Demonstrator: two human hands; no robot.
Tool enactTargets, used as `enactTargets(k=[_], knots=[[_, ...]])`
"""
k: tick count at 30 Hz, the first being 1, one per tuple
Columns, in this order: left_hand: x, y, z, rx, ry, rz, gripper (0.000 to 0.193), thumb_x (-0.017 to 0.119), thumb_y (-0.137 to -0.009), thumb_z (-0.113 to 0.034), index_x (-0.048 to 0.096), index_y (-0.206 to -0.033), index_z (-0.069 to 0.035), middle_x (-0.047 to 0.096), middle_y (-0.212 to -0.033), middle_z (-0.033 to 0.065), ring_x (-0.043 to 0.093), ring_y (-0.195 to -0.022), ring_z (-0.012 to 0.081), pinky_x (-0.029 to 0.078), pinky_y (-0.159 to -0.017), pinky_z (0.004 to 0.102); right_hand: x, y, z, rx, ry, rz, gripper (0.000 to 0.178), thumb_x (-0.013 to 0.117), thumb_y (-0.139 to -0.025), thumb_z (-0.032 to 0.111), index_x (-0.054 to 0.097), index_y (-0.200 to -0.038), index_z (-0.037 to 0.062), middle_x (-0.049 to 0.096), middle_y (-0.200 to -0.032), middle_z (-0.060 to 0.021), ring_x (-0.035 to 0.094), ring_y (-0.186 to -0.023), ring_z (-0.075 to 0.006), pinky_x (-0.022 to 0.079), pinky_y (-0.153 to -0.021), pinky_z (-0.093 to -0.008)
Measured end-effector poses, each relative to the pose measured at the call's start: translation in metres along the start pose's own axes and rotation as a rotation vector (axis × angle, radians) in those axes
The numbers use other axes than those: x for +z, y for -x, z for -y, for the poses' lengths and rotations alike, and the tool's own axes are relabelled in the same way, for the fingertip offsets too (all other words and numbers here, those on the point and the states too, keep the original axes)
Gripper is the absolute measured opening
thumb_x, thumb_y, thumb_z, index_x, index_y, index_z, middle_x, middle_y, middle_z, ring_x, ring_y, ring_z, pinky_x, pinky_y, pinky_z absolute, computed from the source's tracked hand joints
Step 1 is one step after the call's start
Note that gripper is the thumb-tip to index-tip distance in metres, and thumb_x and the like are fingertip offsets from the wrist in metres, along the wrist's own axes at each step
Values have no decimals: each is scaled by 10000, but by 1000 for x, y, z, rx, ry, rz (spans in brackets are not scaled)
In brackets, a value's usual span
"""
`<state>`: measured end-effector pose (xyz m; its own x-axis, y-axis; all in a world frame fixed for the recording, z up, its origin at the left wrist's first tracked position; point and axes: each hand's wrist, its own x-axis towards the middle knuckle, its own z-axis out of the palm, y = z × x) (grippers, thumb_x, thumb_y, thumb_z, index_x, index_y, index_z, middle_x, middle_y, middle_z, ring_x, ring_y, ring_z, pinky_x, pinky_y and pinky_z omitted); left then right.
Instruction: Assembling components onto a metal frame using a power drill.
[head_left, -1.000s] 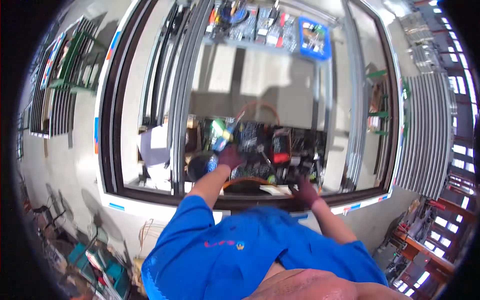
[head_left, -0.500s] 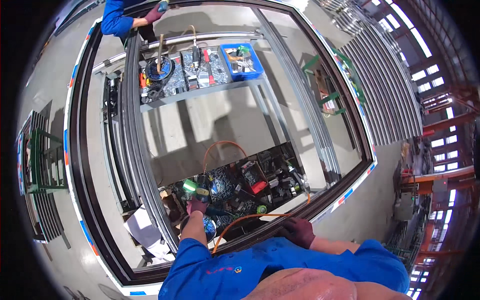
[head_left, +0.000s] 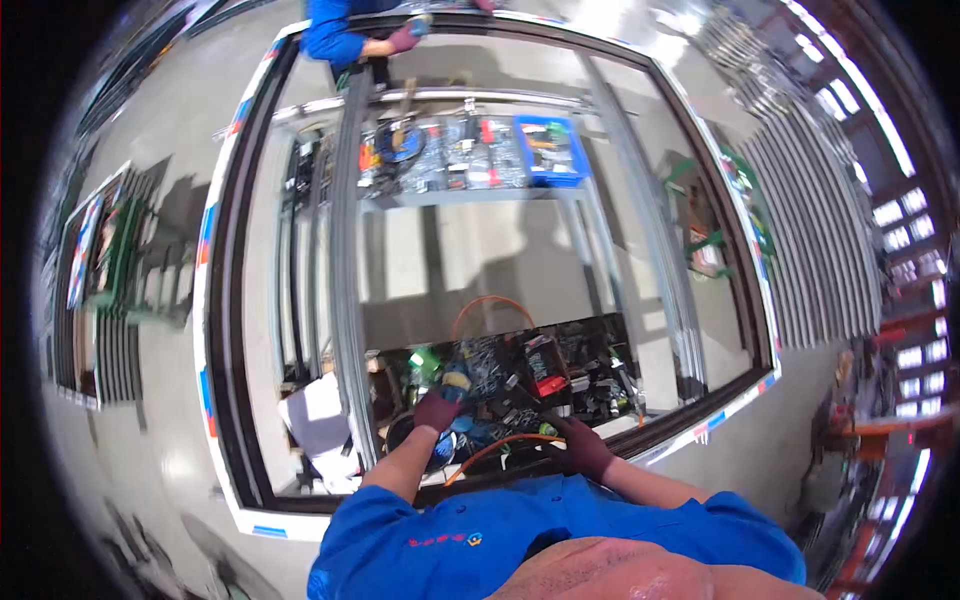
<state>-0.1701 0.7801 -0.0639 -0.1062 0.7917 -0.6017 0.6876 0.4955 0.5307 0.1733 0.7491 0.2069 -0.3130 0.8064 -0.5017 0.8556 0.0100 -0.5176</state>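
Observation:
My left hand (head_left: 437, 412), in a dark red glove, is closed around a blue tool with a cream-coloured end (head_left: 457, 381); blur hides its exact kind. It is over the left part of a dark parts tray (head_left: 590, 330) with loose screws and small fittings. My right hand (head_left: 585, 448), also gloved, reaches over the tray's near side with its dark fingertips stretched apart, near a small green-ended item (head_left: 548, 430). An orange hose (head_left: 500, 438) curves between my hands. A red piece (head_left: 551, 385) lies among the parts.
A large dark frame (head_left: 222, 330) with white-edged sides surrounds the trays. Grey metal profiles (head_left: 346, 250) cross it. On a far shelf stand tools and a blue bin (head_left: 580, 165). A co-worker's gloved hand (head_left: 404, 40) holds something at the far left. Long profiles (head_left: 810, 240) are stacked at right.
The view has shifted, so the scene sits further right and lower. My right hand has come off the frame's near edge and reached inward over the tray. My left hand still grips the tool.

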Motion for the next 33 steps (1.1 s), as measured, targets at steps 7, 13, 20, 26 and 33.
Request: enactTargets(k=[7, 13, 20, 26, 33], knots=[[-82, 116, -95, 185, 364, -146, 766, 836, -861, -600, 715, -1321, 0, 763, -1283, 283, 744, -1206, 442, 590, -1027, 502, 55, -64, 76, -347, -61, 51, 1200, 928, -849, 514, 248, -1731, 66, 458, -1651, -308, 540, -1472, -491, 508, -1179, -541], [-92, 203, -127, 79, 1146, -216, 455, 716, -1070, -325, 689, -1368, 19, 781, -1200, 166, 742, -1128, 270, 570, -981, 393, 39, -66, 103, -643, -170, 21, 1196, 912, -822, 552, 307, -1706, 19, 585, -1513, -275, 617, -1330, -486, 517, -1127, -546], [-126, 291, -94, 140, 593, -629, 362, 752, -1040, -286, 765, -1324, -62, 781, -1184, 211, 739, -1115, 394, 579, -1005, 444, -17, -75, 93, -727, -457, 161, 675, 742, -1071, 151, 412, -1651, 50, 712, -1378, -205, 734, -1222, -293, 575, -1045, -420], [-147, 327, -32, 144, -255, -714, 209, 794, -890, -323, 819, -969, -131, 756, -907, 165, 722, -858, 421, 575, -760, 538, -62, -102, 82, -344, -989, 602, 422, 655, -1135, 328, 599, -1444, 45, 763, -1116, -127, 710, -883, -152, 595, -746, -319], [-137, 314, -2, 75, -359, -670, 178, 818, -840, -360, 829, -901, -194, 732, -775, 162, 700, -768, 427, 577, -744, 558, -68, -186, 42, 69, -1080, 801, 526, 724, -1085, 434, 617, -1462, 82, 758, -1000, -120, 724, -750, -180, 597, -607, -321]])
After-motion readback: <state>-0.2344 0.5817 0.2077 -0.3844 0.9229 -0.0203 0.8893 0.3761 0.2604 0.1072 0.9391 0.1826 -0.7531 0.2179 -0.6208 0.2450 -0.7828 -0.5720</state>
